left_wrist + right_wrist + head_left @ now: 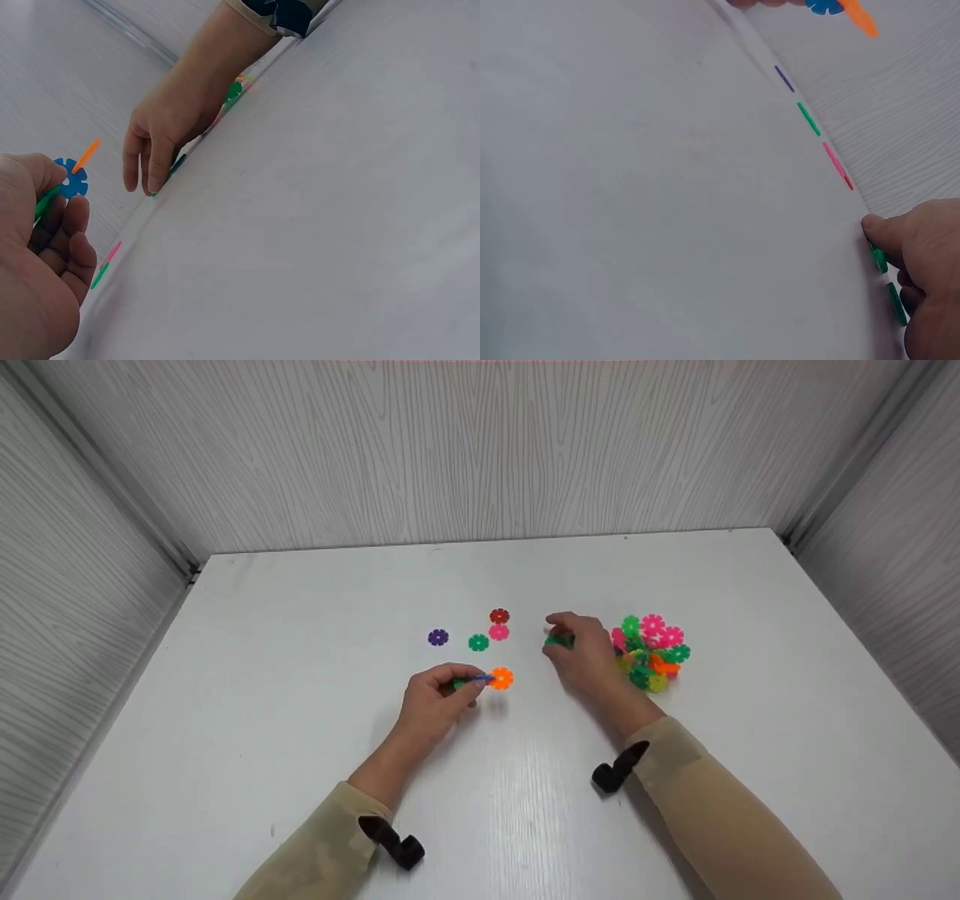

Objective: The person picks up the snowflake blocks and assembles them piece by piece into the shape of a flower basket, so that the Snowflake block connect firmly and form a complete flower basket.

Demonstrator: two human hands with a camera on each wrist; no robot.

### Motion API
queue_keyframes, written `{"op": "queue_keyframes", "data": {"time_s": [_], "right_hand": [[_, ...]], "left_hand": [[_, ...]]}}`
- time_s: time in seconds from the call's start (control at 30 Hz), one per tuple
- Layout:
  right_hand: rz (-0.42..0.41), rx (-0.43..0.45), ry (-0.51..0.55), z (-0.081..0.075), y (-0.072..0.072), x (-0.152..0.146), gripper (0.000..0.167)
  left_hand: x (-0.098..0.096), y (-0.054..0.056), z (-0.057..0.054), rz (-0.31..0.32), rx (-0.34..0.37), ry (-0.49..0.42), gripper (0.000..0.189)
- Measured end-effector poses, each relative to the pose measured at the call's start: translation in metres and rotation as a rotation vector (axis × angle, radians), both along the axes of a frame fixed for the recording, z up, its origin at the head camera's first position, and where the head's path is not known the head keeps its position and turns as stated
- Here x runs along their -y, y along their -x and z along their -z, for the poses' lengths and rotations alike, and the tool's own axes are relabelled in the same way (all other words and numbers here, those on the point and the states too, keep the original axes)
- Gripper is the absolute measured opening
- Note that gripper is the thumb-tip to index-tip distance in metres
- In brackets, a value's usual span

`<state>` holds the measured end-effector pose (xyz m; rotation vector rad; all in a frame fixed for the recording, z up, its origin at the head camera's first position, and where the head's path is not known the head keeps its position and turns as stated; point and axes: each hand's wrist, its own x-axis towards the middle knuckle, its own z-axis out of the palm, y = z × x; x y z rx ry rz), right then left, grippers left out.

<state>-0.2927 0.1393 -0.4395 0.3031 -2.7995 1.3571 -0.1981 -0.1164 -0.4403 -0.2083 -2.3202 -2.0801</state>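
Observation:
My left hand (pixel 435 697) pinches a small joined piece of notched snowflake discs above the table. In it, a blue disc (pixel 73 178) is linked to an orange disc (pixel 502 679), and a green disc (pixel 46 201) sits partly hidden among the fingers. Farther right, my right hand (pixel 589 656) is low at the tabletop with thumb and fingers around a green disc (pixel 556 640). Another green disc (pixel 897 303) shows under that hand in the right wrist view. Just beyond the hands lie a purple disc (pixel 438 637), a green disc (pixel 478 643), a pink disc (pixel 499 632) and a red disc (pixel 499 616).
Beside my right hand is a loose heap of colourful discs (pixel 652 649), partly covered by the hand. The white table (pixel 315 607) ends at a grained back panel (pixel 487 450), with side panels left and right. Black camera mounts (pixel 619 769) stick out from both sleeves.

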Motion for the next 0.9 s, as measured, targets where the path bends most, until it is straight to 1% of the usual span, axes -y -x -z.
{"op": "queue_keyframes", "data": {"time_s": [0.1,0.23,0.33,0.47,0.53,0.63,0.77,0.9], "right_hand": [[-0.013,-0.012,0.017,0.001,-0.002,0.000,0.044],[-0.050,0.019,0.078,-0.002,-0.008,0.002,0.040],[-0.089,0.069,0.175,-0.008,-0.015,0.003,0.037],[-0.142,0.132,0.318,-0.015,-0.027,0.004,0.038],[-0.170,0.146,0.357,-0.016,-0.033,0.003,0.038],[-0.217,0.150,0.389,-0.017,-0.041,0.002,0.037],[-0.257,0.133,0.427,-0.015,-0.049,0.001,0.037],[-0.264,0.100,0.459,-0.014,-0.052,0.003,0.038]], "left_hand": [[-0.001,0.000,0.001,-0.002,-0.001,0.000,0.013],[-0.001,0.000,0.000,-0.007,-0.003,-0.016,0.013],[-0.001,0.001,0.000,-0.013,-0.022,-0.024,0.013],[-0.001,0.002,0.001,-0.034,-0.070,0.031,0.014],[-0.001,0.002,0.000,-0.046,-0.089,0.061,0.013],[0.000,0.002,0.000,-0.046,-0.104,0.059,0.012],[-0.001,0.001,0.000,-0.018,-0.080,0.023,0.012],[-0.001,-0.001,-0.002,0.002,-0.036,0.011,0.012]]}}
